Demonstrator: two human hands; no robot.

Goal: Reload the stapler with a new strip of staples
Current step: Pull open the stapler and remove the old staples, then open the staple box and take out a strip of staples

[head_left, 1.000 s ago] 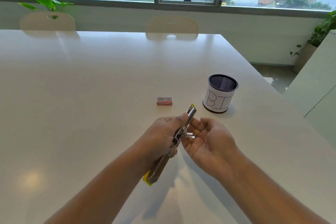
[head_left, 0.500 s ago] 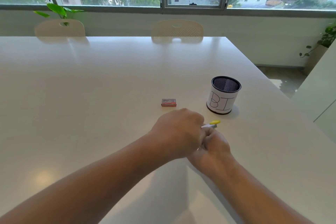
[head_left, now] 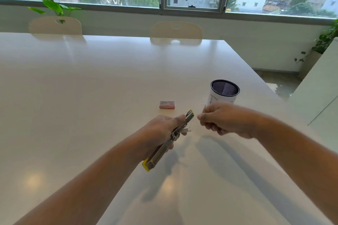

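Yellow-tipped steel is what I've got in my left hand (head_left: 161, 129): the stapler (head_left: 169, 141), swung open and held off the table (head_left: 91, 97), running from lower centre of the frame up toward the middle, its far yellow end pointing at my other hand. My left fingers are wrapped tight around its middle, thumb pressed along the upper part. A small metal piece juts out sideways near my fingertips; I can't tell whether that is the pusher or a bit of staples.

My right hand (head_left: 223, 119), just right of centre, sits near the stapler's far tip but not touching it. Fingers curled in, thumb and forefinger pinched together as if on something thin. Whether a strip is actually between them, I cannot tell; it's too small to make out.

Further up, centre frame, the little red staple box (head_left: 167, 105) lies flat on the table, looking shut. Right of it stands the mesh pen cup (head_left: 224, 91), partly behind my right hand.

My read: stapler is opened, that much is done. Left to do: seat the strip in the channel, then close the stapler up.
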